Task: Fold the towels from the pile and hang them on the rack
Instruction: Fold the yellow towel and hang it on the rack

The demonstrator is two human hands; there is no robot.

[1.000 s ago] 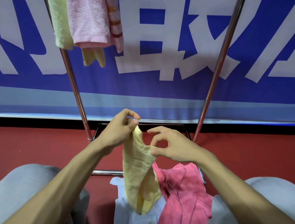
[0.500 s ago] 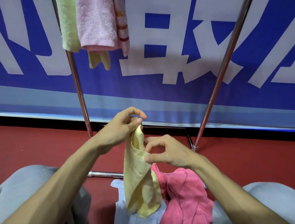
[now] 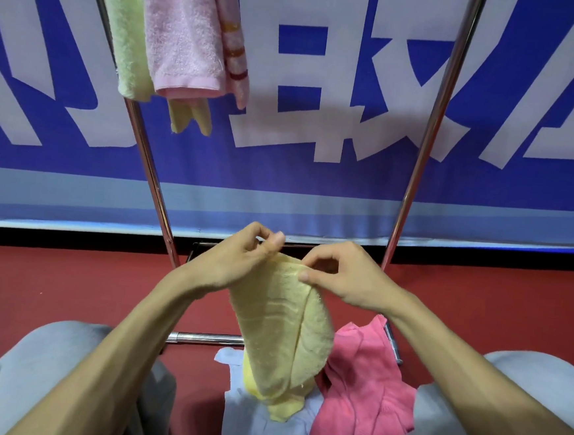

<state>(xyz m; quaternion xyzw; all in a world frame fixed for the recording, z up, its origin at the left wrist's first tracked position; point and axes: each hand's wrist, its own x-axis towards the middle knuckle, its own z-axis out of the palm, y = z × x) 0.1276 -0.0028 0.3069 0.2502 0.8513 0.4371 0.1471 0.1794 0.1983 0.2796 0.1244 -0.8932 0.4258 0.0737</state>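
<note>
A pale yellow towel point(image 3: 283, 333) hangs in front of me, folded lengthwise. My left hand point(image 3: 237, 261) pinches its top left corner, and my right hand point(image 3: 339, 276) pinches the top edge just to the right. Its lower end touches the pile on the floor, where a pink towel point(image 3: 364, 391) and a light blue towel point(image 3: 262, 431) lie. The chrome rack point(image 3: 151, 172) stands behind. A light green towel point(image 3: 128, 36), a pale pink towel point(image 3: 183, 34) and a yellow towel point(image 3: 188, 118) hang at its upper left.
My knees in grey trousers point(image 3: 36, 379) flank the pile on both sides. The rack's low crossbar point(image 3: 207, 339) runs along the red floor point(image 3: 50, 284). A blue banner with big white characters point(image 3: 322, 100) covers the wall behind the rack.
Both hands have spread a little apart along the yellow towel's top edge, opening it wider. The view has tilted down slightly.
</note>
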